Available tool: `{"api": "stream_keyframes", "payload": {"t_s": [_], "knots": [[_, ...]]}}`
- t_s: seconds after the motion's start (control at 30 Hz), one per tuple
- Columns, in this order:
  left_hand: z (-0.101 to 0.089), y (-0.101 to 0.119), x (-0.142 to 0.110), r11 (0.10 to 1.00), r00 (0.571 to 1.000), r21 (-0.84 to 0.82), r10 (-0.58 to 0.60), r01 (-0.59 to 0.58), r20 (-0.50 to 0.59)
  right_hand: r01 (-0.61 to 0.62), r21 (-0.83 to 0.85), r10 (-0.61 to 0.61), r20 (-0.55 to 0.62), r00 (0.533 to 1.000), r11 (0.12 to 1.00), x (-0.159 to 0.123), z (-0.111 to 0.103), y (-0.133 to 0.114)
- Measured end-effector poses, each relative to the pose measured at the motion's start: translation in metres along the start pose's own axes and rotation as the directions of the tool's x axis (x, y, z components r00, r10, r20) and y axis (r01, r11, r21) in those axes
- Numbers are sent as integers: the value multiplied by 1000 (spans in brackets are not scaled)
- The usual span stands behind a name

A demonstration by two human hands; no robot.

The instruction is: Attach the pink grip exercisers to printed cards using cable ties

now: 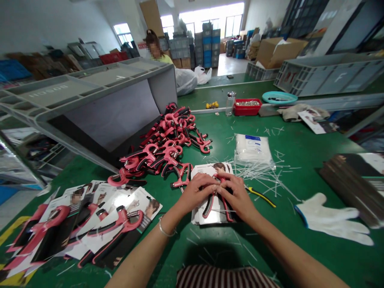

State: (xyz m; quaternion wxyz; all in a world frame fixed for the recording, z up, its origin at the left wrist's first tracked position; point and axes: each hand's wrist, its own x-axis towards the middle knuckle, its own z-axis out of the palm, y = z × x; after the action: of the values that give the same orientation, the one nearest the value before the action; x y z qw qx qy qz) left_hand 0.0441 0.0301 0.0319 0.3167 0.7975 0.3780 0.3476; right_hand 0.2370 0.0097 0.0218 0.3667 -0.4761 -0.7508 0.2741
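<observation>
One tool (208,207) in left hand (196,190), right hand (237,194) | card edges (196,218) protrude | pliers (261,194) near

Two bare forearms rise from the bottom edge of the frame and slant inward, the left forearm (144,256) from the lower left of centre, the right forearm (288,244) from the lower right. The left hand (198,191) and the right hand (237,192) meet just right of the frame's middle, backs up, with their thumbs and forefingers drawn close together at the tips. The fingers of both hands are bent; exactly how the tips press is too small to tell. A thin bracelet (161,227) circles the left wrist. Striped clothing (223,279) covers the torso at the bottom centre.
</observation>
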Motion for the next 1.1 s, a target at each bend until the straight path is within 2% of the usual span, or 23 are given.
{"api": "stream_keyframes", "payload": {"t_s": [0.1, 0.27, 0.33, 0.43, 0.47, 0.57, 0.7, 0.73, 0.8, 0.87, 0.9, 0.93, 1.0, 1.1], "knots": [[-2, 13, 5, 996, 998, 73, -54, 57, -35, 46, 3, -46, 42, 998, 999, 0, 2, 4], [14, 34, -6, 951, 980, 306, 10, 52, -198, 10, 31, -10, -27, 1000, 999, -1, 4, 7], [23, 38, -16, 938, 984, 346, 71, -11, -163, 25, 37, -24, -27, 999, 999, 0, 4, 7], [28, 37, -31, 916, 985, 369, 172, -158, -6, 56, 40, -56, 5, 998, 998, 3, 4, 8], [27, 36, -34, 918, 983, 356, 180, -174, 15, 68, 43, -68, 15, 998, 997, 5, 5, 10], [21, 33, -38, 932, 989, 336, 148, -135, -12, 111, 57, -113, 45, 993, 992, 14, 8, 15], [16, 40, -44, 879, 986, 446, 146, -169, 87, 132, 34, -134, 64, 989, 991, 21, 2, 10], [15, 44, -49, 869, 991, 477, 115, -131, 62, 141, 11, -142, 65, 988, 990, 19, -3, 5], [12, 50, -62, 852, 998, 523, 4, 32, -67, 186, -61, -178, 124, 976, 981, 9, -15, -10], [10, 54, -78, 828, 980, 528, -130, 191, -152, 265, -159, -218, 264, 940, 951, -7, -27, -26], [10, 54, -85, 821, 972, 521, -185, 233, -144, 307, -209, -228, 334, 915, 928, -13, -30, -32], [10, 53, -89, 822, 967, 510, -225, 255, -120, 348, -257, -234, 387, 892, 902, -18, -30, -35], [12, 43, -87, 843, 963, 468, -258, 264, -79, 403, -334, -247, 422, 872, 852, -18, -25, -34], [11, 19, -63, 888, 969, 388, -224, 248, -107, 403, -380, -264, 368, 892, 832, 9, -10, -16]]}}
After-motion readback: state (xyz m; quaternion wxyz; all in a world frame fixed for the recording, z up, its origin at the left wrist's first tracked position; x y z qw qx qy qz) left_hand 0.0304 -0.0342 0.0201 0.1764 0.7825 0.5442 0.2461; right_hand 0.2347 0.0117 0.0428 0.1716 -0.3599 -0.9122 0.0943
